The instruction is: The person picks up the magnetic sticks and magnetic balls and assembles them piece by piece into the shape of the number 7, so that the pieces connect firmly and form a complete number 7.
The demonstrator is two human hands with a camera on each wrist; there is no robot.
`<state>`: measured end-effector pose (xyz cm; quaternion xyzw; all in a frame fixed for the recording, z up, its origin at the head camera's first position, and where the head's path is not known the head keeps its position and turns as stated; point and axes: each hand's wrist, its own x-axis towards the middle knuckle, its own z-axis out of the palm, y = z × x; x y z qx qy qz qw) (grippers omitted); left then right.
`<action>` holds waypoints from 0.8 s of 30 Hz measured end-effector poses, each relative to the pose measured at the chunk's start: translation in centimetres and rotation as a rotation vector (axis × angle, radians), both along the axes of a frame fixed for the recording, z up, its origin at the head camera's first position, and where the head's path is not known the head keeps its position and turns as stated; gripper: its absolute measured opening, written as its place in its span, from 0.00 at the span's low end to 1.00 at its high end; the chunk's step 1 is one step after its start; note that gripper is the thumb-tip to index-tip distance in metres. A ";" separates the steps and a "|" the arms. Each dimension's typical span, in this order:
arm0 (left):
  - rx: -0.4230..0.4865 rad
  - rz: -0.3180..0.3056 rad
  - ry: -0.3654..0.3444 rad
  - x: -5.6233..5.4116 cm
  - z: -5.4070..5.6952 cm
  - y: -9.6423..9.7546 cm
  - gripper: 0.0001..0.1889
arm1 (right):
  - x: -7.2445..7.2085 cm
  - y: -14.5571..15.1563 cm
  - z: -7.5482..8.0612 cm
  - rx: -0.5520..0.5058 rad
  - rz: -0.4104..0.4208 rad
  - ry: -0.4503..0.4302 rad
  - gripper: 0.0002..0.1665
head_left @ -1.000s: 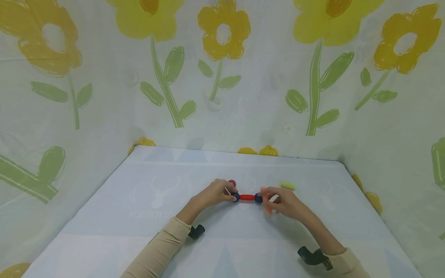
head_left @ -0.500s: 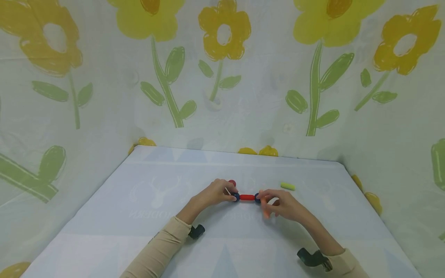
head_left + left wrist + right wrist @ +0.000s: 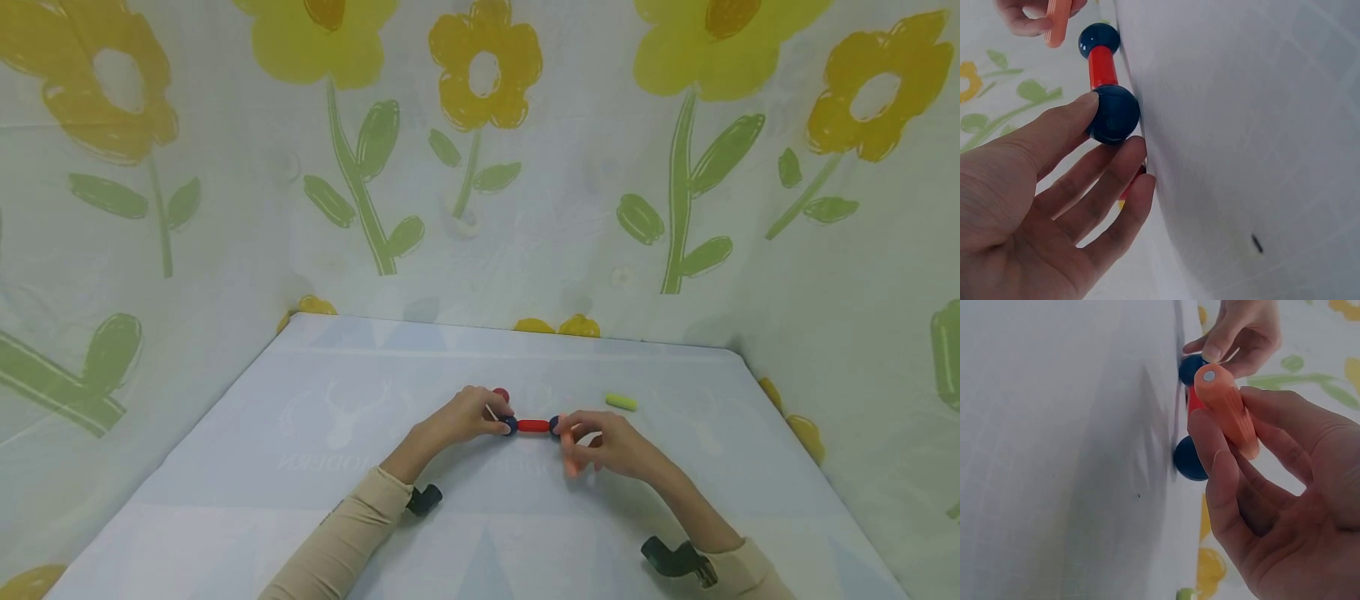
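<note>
Two dark blue balls joined by a red magnetic rod (image 3: 533, 426) lie in a line on the table. My left hand (image 3: 465, 417) pinches the left blue ball (image 3: 1115, 114) between thumb and fingers. In my right hand (image 3: 621, 446) is an orange magnetic rod (image 3: 1227, 406), held between thumb and fingers, with a round metal disc showing at one end. It overlaps the right blue ball (image 3: 1099, 39) in the head view; in the left wrist view a gap shows between them. A red ball (image 3: 501, 395) shows just behind my left fingers.
A yellow-green rod (image 3: 621, 402) lies on the white table (image 3: 420, 550) behind my right hand. Dark wrist-camera mounts (image 3: 670, 557) hang by both forearms. A flower-printed sheet (image 3: 555, 208) walls off the back and sides.
My right hand has shifted slightly left and toward the front with the orange rod, which now overlaps the right blue ball's edge. My left hand and the red rod have stayed put.
</note>
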<state>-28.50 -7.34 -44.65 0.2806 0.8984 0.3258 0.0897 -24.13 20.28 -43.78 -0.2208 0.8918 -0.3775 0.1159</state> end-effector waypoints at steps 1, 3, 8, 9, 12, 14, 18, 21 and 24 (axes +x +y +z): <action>0.000 0.001 -0.001 0.0 0.0 0.0 0.13 | 0.0 0.0 0.0 -0.002 0.001 -0.007 0.16; 0.003 -0.001 0.000 0.0 0.0 0.0 0.13 | 0.0 0.0 -0.1 -0.004 0.006 -0.019 0.16; 0.006 -0.001 0.005 0.0 0.1 0.1 0.13 | 0.2 0.1 -0.2 -0.006 0.040 -0.051 0.17; 0.006 -0.001 0.005 0.0 0.1 0.1 0.13 | 0.2 0.0 -0.2 -0.007 0.046 -0.062 0.17; 0.006 0.004 0.002 0.0 0.2 0.1 0.13 | 0.3 0.0 -0.2 -0.009 0.060 -0.094 0.17; 0.007 0.004 0.001 0.0 0.2 0.1 0.13 | 0.3 0.0 -0.2 -0.009 0.064 -0.119 0.18; 0.008 0.006 -0.006 0.0 0.1 0.1 0.13 | 0.4 0.0 -0.5 -0.008 0.078 -0.151 0.17; 0.010 0.008 -0.009 0.0 0.0 0.1 0.14 | 0.3 0.1 -0.7 -0.014 0.095 -0.154 0.17; 0.008 0.010 -0.008 0.0 0.0 0.1 0.14 | 0.3 0.2 -0.9 -0.020 0.101 -0.154 0.16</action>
